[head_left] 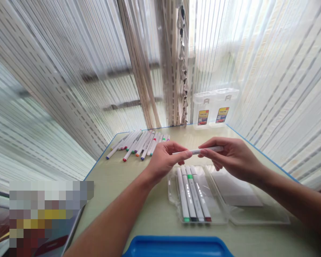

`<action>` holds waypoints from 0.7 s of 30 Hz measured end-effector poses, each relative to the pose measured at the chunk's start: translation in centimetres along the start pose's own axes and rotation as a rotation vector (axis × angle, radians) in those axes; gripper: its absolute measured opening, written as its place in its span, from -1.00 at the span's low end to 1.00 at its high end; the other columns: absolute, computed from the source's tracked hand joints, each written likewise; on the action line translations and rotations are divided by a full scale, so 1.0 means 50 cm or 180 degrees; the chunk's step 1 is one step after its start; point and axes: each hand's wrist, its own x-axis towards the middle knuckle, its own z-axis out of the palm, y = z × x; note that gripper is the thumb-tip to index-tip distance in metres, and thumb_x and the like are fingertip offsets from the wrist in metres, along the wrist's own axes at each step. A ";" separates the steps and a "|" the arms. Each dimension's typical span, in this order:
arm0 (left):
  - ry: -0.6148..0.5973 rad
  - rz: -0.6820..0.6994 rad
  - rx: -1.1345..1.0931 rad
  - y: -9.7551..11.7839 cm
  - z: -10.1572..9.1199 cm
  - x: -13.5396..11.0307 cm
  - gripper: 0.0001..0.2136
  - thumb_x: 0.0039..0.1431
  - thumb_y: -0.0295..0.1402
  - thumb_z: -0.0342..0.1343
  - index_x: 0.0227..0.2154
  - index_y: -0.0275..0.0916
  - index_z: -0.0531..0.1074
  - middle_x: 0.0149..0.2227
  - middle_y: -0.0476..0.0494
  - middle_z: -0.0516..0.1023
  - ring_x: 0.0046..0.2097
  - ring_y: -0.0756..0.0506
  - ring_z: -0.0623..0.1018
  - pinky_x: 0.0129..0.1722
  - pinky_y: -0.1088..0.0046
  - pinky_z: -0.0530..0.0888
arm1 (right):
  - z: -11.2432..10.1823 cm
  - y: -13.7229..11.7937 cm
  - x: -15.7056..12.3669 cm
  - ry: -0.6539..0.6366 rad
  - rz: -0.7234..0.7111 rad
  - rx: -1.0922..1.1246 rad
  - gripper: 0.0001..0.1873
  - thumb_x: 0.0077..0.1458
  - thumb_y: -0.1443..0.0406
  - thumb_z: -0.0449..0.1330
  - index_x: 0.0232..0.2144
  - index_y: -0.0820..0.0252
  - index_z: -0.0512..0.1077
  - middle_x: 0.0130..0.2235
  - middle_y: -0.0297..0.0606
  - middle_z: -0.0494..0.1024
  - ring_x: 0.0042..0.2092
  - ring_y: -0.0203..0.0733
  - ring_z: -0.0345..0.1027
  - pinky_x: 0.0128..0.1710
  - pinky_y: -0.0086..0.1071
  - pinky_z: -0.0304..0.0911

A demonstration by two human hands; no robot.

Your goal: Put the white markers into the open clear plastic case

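While raised clear of the surface (pixel 123 185), kept close together: left hand (pixel 164 159) pinching one end of a white marker (pixel 195 151) between thumb and fingertips, right hand (pixel 231 157) closed around the other end, so carrying it level in the air just above the open clear case (pixel 171 189). Gripped at opposite ends like this, steadied against tipping or rolling; possibly capped, though too blurred at the tips to tell. Laid side by side in the case, four more markers (pixel 194 194), coloured ends toward the near edge, packed parallel and touching so as to sit still. Folded out flat to the right, the case lid (pixel 270 214), a pale sheet lying in it. Fanned loosely near the far left edge, a batch of loose markers (pixel 139 144), well apart from the case yet on the left hand's side. Stood upright against the curtain at the back, two clear lidded boxes (pixel 215 107), out of the hands' way. At the near edge, just below the case, a blue tray (pixel 176 246), only its rim showing
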 end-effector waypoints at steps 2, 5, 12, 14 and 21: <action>-0.0015 -0.0014 0.0043 -0.001 -0.002 0.001 -0.78 -0.08 -0.32 0.39 -0.48 -0.38 0.53 -0.55 -0.04 0.51 -0.53 0.06 0.46 -0.47 0.53 0.38 | 0.001 0.001 0.000 0.0005 -0.0009 0.0031 -0.69 0.05 0.11 0.35 -0.31 0.25 0.56 -0.49 -0.27 0.53 -0.62 -0.41 0.23 -0.69 -0.53 0.24; -0.0039 -0.0072 -0.0017 -0.004 -0.005 0.003 -0.78 -0.03 -0.29 0.37 -0.49 -0.37 0.53 -0.56 -0.05 0.49 -0.52 0.05 0.45 -0.46 0.51 0.39 | 0.001 0.004 0.001 0.0013 -0.0022 0.0060 -0.69 0.06 0.10 0.35 -0.30 0.26 0.56 -0.48 -0.26 0.55 -0.62 -0.41 0.22 -0.69 -0.53 0.24; -0.0134 -0.0131 -0.0081 -0.008 -0.007 0.006 -0.77 0.04 -0.27 0.30 -0.51 -0.38 0.52 -0.53 -0.09 0.52 -0.51 0.03 0.46 -0.44 0.50 0.40 | 0.000 -0.003 0.000 0.0006 -0.0116 0.0005 -0.69 0.10 0.12 0.32 -0.32 0.29 0.54 -0.44 -0.19 0.60 -0.63 -0.43 0.23 -0.70 -0.53 0.23; -0.0203 -0.0098 -0.0077 -0.006 -0.007 0.005 -0.76 0.07 -0.26 0.27 -0.51 -0.37 0.53 -0.52 -0.10 0.52 -0.51 0.04 0.46 -0.44 0.50 0.41 | 0.001 -0.003 -0.001 0.0000 -0.0114 0.0003 -0.70 0.11 0.12 0.31 -0.32 0.29 0.53 -0.43 -0.19 0.61 -0.63 -0.43 0.23 -0.70 -0.53 0.23; -0.0213 0.0096 0.0311 0.000 0.000 -0.002 -0.72 -0.04 -0.31 0.36 -0.27 -0.38 0.62 -0.51 -0.11 0.56 -0.50 0.03 0.48 -0.45 0.53 0.41 | 0.004 0.000 -0.002 0.0053 -0.0063 -0.0156 -0.68 0.07 0.10 0.33 -0.32 0.28 0.56 -0.45 -0.21 0.61 -0.64 -0.41 0.22 -0.70 -0.51 0.20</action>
